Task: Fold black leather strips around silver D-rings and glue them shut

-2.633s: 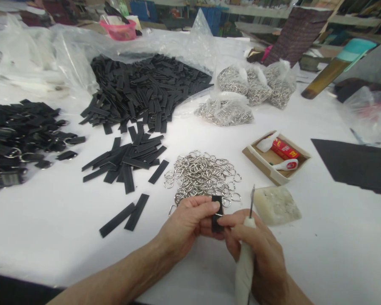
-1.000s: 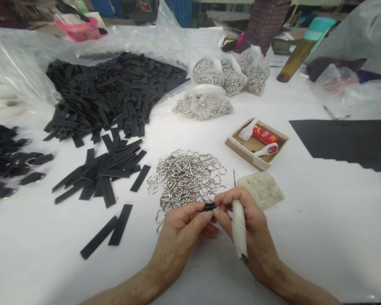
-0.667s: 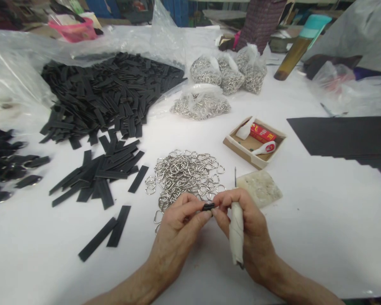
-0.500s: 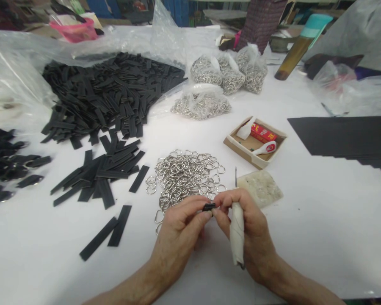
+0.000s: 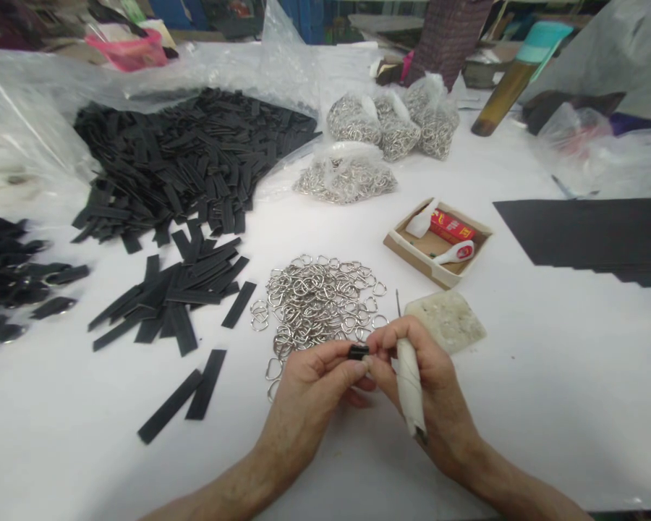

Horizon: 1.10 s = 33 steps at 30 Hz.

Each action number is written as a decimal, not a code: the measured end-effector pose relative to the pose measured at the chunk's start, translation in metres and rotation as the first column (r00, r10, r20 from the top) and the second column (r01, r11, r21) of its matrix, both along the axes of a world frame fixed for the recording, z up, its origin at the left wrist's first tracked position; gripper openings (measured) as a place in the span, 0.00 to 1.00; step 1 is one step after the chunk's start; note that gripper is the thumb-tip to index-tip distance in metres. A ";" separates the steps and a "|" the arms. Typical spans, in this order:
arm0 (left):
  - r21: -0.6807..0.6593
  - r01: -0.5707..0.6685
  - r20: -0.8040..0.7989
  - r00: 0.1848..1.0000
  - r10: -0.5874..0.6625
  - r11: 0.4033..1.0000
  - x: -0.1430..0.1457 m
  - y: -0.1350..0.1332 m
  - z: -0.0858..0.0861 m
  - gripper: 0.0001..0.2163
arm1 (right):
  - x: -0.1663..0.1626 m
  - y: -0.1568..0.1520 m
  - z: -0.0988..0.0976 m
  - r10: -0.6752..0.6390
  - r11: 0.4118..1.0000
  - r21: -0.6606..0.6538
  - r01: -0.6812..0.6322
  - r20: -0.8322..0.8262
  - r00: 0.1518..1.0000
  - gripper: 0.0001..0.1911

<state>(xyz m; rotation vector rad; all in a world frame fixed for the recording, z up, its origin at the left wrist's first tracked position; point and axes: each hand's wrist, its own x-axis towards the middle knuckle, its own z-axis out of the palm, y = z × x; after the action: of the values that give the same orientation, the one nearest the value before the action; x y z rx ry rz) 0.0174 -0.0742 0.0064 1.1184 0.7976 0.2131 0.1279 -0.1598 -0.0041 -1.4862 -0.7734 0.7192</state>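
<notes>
My left hand (image 5: 317, 387) pinches a small folded black strip (image 5: 359, 352) between thumb and fingers. At the strip's other side, the thumb and fingertips of my right hand (image 5: 420, 373) meet it. An awl-like tool with a pale wrapped handle (image 5: 409, 383) is tucked in my right hand, its thin metal shaft pointing away from me. Just beyond my hands lies a heap of silver D-shaped metal rings (image 5: 315, 297). Whether a ring sits inside the folded strip is hidden by my fingers.
Loose black strips (image 5: 181, 297) lie left, before a larger strip pile (image 5: 184, 159) on plastic. Pieces with rings (image 5: 27, 282) sit far left. Right are a stained pale block (image 5: 448, 318), an open cardboard box (image 5: 412, 257) and black sheets (image 5: 586, 231). Bagged rings (image 5: 347, 177) and a bottle (image 5: 507, 87) stand behind.
The folded strip has turned slightly in my fingers. My right hand has tilted, swinging the tool's handle end to the right and its tip to the left.
</notes>
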 end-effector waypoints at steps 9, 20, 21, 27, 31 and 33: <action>0.054 0.005 0.004 1.000 -0.005 0.999 0.000 -0.002 0.000 0.09 | 0.000 0.001 0.003 0.010 1.000 -0.019 -0.010 -0.035 0.999 0.08; 0.023 0.013 -0.031 0.999 -0.012 1.000 -0.001 0.001 -0.001 0.08 | -0.003 -0.004 -0.003 0.053 0.997 -0.051 -0.055 -0.036 0.998 0.06; 0.019 0.010 -0.038 0.999 -0.009 1.000 -0.001 0.002 -0.001 0.08 | -0.003 -0.005 -0.004 0.054 0.997 -0.056 -0.054 -0.001 0.999 0.05; -0.057 -0.018 -0.039 0.999 0.016 0.998 -0.002 0.005 -0.004 0.07 | 0.006 -0.011 -0.001 0.037 0.999 -0.032 -0.029 0.293 0.955 0.05; -0.095 -0.026 -0.028 0.999 0.023 0.995 -0.003 0.008 -0.006 0.08 | 0.022 -0.020 0.005 0.009 0.999 0.042 -0.027 0.383 0.924 0.07; -0.119 -0.029 -0.014 1.000 0.027 0.992 -0.003 0.009 -0.008 0.08 | 0.030 -0.025 0.006 -0.047 0.996 0.085 0.015 0.393 0.918 0.11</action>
<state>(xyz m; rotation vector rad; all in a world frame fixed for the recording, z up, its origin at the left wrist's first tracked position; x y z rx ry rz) 0.0142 -0.0656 -0.0013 0.9972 0.8270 0.1794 0.1583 -0.1852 0.0024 -1.5871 -1.0686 0.3587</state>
